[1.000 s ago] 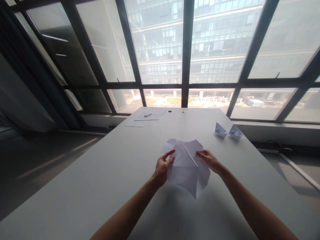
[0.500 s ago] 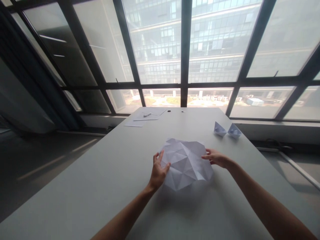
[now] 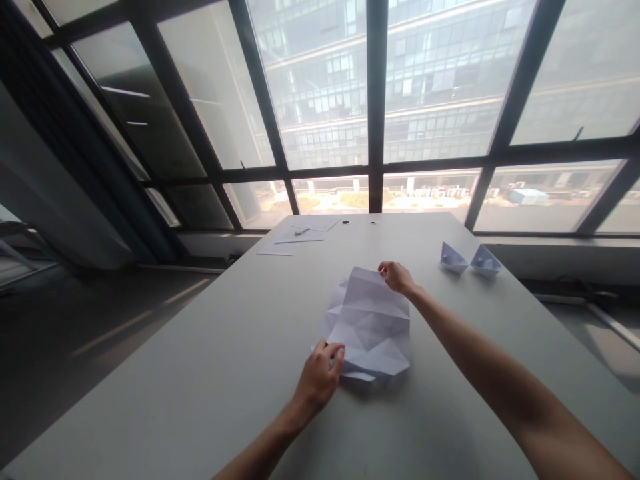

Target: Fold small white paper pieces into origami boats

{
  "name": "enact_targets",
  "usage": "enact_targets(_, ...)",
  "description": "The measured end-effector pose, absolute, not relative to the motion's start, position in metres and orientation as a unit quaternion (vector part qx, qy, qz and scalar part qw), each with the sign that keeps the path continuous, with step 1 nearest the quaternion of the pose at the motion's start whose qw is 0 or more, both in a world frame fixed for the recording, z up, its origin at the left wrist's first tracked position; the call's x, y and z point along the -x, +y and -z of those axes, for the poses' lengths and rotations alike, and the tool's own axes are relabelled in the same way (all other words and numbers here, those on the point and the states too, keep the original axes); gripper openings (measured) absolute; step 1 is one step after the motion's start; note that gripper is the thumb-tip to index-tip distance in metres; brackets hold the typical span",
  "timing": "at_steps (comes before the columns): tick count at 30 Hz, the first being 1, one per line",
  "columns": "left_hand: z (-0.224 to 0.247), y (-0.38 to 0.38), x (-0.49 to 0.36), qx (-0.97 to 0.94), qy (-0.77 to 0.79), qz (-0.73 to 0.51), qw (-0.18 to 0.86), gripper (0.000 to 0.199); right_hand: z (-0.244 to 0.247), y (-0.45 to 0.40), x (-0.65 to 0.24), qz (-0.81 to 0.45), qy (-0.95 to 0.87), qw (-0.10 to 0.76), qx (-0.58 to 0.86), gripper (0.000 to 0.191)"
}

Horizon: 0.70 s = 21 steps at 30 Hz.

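Observation:
A creased white sheet of paper (image 3: 373, 323) lies in front of me on the white table, with one side lifted and folded over toward the left. My left hand (image 3: 323, 370) pinches its near left edge between thumb and fingers. At the far edge, my right hand (image 3: 396, 275) grips the raised part near its upper right corner. Crossing fold lines cover the paper, and a lower layer shows along its left side and near edge.
Two folded paper boats (image 3: 453, 259) stand side by side at the right edge of the table (image 3: 240, 347). Flat white sheets (image 3: 305, 235) with a small white item on top lie at the far left. Tall windows rise behind the table.
The paper was spread out wide; its right part is now folded over to the left. My right hand moved up and left to the far edge, and my left hand slid toward me.

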<state>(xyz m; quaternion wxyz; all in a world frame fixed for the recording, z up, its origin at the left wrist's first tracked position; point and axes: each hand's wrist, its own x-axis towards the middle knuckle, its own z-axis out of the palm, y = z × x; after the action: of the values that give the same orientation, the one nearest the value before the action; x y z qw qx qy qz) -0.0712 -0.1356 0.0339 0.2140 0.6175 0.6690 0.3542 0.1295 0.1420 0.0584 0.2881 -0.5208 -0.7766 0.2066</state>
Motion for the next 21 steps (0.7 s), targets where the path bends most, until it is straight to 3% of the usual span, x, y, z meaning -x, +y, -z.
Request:
enact_targets(4, -0.067, -0.138, 0.109, -0.659, 0.668, -0.246, 0.242, 0.041, -0.044, 0.133, -0.102, -0.189, -0.799, 0.260, 0.509, 0.022)
enact_targets(8, -0.087, -0.095, 0.158, -0.603, 0.724, -0.278, 0.188, 0.037, -0.043, 0.110, -0.096, -0.155, -0.810, 0.272, 0.495, 0.031)
enact_targets(12, -0.066, -0.044, 0.168, -0.563, 0.756, -0.274, 0.193, 0.040, -0.038, 0.068, -0.115, -0.112, -0.851, 0.289, 0.425, 0.035)
enact_targets(21, -0.021, -0.033, 0.137, -0.630, 0.703, -0.266, 0.196, 0.044, 0.004, -0.008, -0.124, -0.151, -0.864, 0.165, 0.452, 0.057)
